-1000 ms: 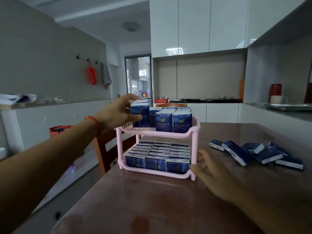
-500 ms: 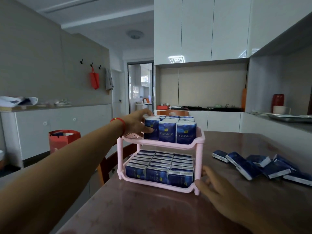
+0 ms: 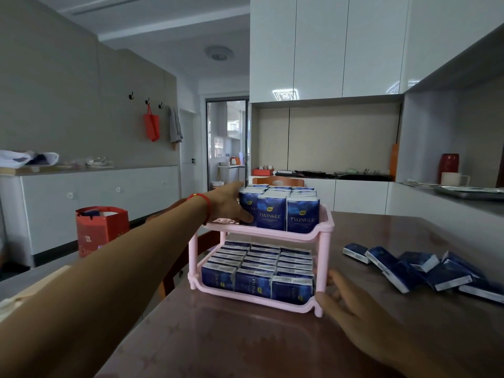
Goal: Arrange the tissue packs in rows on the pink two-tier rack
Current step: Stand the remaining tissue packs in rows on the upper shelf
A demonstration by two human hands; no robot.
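i am looking at the pink two-tier rack (image 3: 323, 227) standing on the brown tabletop (image 3: 245, 342), toward its left edge; my left hand (image 3: 231, 204) is reaching across to the top tier, fingers and thumb closed around the leftmost tissue pack (image 3: 248, 207) of the near row, which is standing upright and touching its neighbour; a red bracelet (image 3: 203, 203) is sitting on that wrist; the top tier is carrying upright dark blue packs (image 3: 286, 208) in rows, with a bare strip of pink shelf showing at its left end under my hand; the lower tier is filled with more packs (image 3: 259, 271) in three columns running from near to far; my right hand (image 3: 351, 301) is lying on the tabletop at the rack's near right corner, loosely open with fingers spread, fingertips touching or just beside the corner post, and i cannot tell which; it is gripping nothing; to the right, well apart from the rack, loose packs (image 3: 425, 268) are lying in an overlapping heap on the tabletop; a wooden chair (image 3: 174, 271) is showing at the left edge, behind my left forearm; a red bag (image 3: 102, 227) is standing on the floor further left.
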